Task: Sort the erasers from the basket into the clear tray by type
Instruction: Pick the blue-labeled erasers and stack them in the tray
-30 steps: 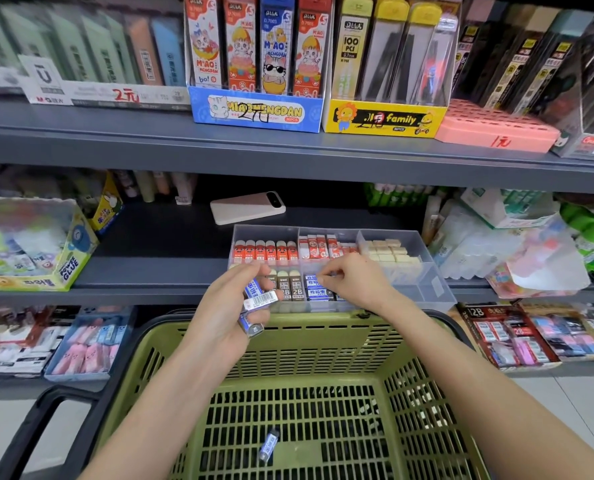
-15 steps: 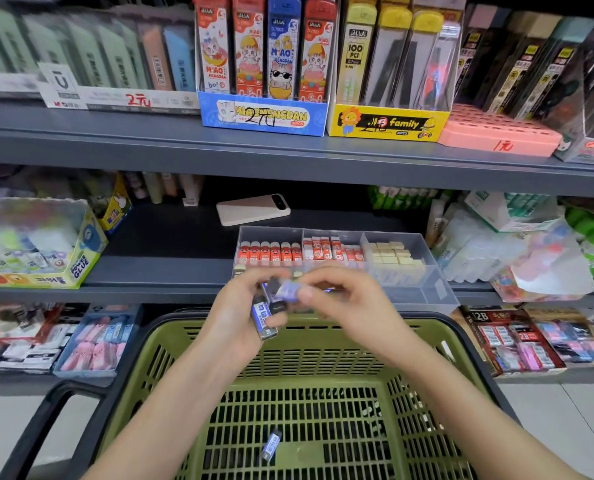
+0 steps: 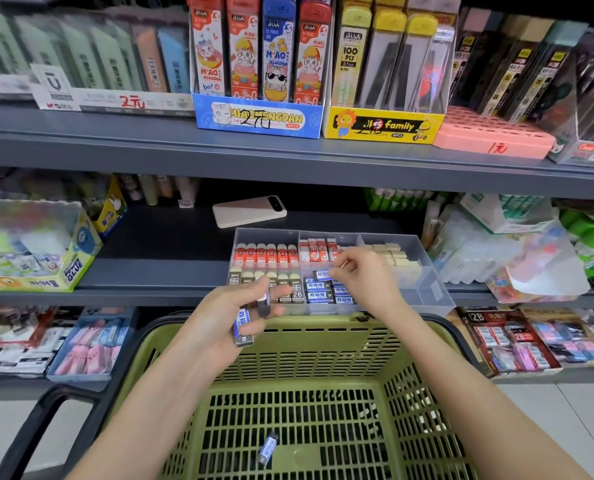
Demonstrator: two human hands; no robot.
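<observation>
Right hand (image 3: 361, 275) pinches a blue eraser (image 3: 323, 274) over the tray (image 3: 430, 289), likely placing it next; left hand (image 3: 226, 317) grips spares (image 3: 242, 327).

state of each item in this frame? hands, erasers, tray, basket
Left hand: grips a few blue-and-white sleeved erasers above the basket.
Right hand: pinches a single blue-and-white eraser over the tray's front middle compartment.
Clear plastic compartment tray: on the shelf, partly filled, erasers grouped by type.
Green plastic basket: a loose blue-and-white eraser lies on its floor.
</observation>
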